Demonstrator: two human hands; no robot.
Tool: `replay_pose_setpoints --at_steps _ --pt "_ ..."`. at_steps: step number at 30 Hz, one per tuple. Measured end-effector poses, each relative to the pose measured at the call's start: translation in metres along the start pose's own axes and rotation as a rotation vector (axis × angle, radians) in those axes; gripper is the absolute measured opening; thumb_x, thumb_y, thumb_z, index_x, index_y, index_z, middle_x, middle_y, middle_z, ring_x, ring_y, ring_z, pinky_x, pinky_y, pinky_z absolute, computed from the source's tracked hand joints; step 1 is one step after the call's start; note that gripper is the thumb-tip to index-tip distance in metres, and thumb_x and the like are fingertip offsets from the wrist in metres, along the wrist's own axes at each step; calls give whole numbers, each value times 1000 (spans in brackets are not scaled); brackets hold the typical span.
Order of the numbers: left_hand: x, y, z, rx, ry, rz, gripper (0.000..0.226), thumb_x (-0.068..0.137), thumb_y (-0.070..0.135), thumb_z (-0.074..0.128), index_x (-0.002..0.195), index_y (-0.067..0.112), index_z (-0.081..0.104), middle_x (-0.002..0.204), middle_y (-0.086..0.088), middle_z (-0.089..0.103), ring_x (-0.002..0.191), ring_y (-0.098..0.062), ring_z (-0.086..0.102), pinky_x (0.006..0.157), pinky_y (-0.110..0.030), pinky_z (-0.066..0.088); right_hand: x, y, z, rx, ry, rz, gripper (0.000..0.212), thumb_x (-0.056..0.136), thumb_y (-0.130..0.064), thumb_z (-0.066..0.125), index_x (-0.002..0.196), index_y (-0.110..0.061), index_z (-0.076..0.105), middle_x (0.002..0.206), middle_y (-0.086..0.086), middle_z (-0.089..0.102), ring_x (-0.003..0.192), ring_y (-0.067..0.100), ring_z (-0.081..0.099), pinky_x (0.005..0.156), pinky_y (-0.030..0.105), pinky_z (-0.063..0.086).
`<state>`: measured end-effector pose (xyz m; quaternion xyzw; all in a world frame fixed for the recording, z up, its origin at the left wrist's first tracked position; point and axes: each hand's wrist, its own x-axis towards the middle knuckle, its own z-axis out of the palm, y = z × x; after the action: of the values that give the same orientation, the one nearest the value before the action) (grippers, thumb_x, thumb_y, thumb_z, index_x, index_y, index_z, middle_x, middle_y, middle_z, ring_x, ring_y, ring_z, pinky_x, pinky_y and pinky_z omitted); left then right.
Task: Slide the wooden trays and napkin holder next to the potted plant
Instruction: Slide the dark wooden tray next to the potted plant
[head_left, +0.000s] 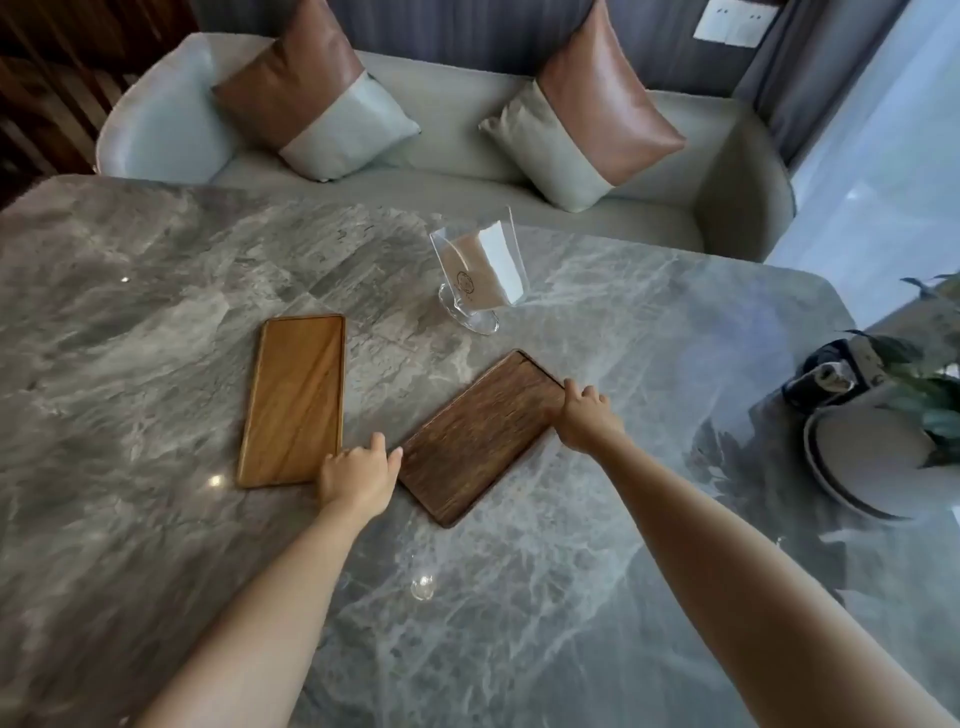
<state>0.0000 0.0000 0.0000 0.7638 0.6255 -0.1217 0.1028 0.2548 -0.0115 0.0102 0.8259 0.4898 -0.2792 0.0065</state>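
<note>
Two flat wooden trays lie on the grey marble table (156, 322). The light tray (293, 400) lies lengthwise left of centre. The dark tray (480, 434) lies slanted to its right. My right hand (587, 415) grips the dark tray's far right corner. My left hand (358, 475) rests between the trays, fingers touching the dark tray's near left corner and the light tray's near right corner. A clear napkin holder (475, 275) with napkins stands beyond the trays. The potted plant (872, 431), in a white pot, sits at the table's right edge.
A pale green sofa (467, 119) with two brown-and-grey cushions runs along the table's far side. Bare marble lies between the dark tray and the plant, and across the near part of the table.
</note>
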Motion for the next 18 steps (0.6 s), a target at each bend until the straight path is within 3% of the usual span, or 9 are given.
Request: replay_pose_setpoints --at_steps 7,18 --pt "-1 14 15 -50 -65 -95 45 101 40 25 124 6 43 117 -17 66 108 -34 63 83 -37 49 25 9 0 10 -60 11 55 95 -42 39 135 -5 30 140 21 34 131 40 31 103 50 35" --pt "8 25 17 -201 -112 -181 47 100 39 27 124 2 43 127 -20 59 114 -38 58 86 -42 48 40 6 0 4 -79 6 58 92 -40 47 134 -2 32 139 20 37 129 37 34 102 47 37"
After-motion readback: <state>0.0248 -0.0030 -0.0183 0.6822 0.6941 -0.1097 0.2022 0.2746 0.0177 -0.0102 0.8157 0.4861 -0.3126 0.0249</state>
